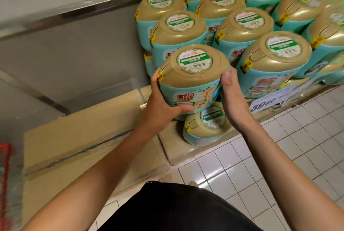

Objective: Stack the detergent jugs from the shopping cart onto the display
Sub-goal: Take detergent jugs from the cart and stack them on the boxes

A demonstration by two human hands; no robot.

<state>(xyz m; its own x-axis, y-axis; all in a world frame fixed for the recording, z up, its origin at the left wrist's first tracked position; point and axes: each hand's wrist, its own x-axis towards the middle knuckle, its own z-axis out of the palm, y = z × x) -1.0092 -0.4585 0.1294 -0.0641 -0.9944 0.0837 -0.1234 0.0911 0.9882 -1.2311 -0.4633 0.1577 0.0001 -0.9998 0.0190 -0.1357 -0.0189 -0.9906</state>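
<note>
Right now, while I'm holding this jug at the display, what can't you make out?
Head view only:
- Red frame, possibly the cart: blurred and cut off by the left edge.
- Lower jug: partly covered by the held jug, so whether they touch is hidden.
- Price tag: digits smeared by blur.
- Right hand: fingers hidden behind the held jug.

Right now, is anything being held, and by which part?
Yes: one detergent jug, held by its sides. The left hand wraps the left side, thumb across its front; the right hand clasps the right side.
</note>
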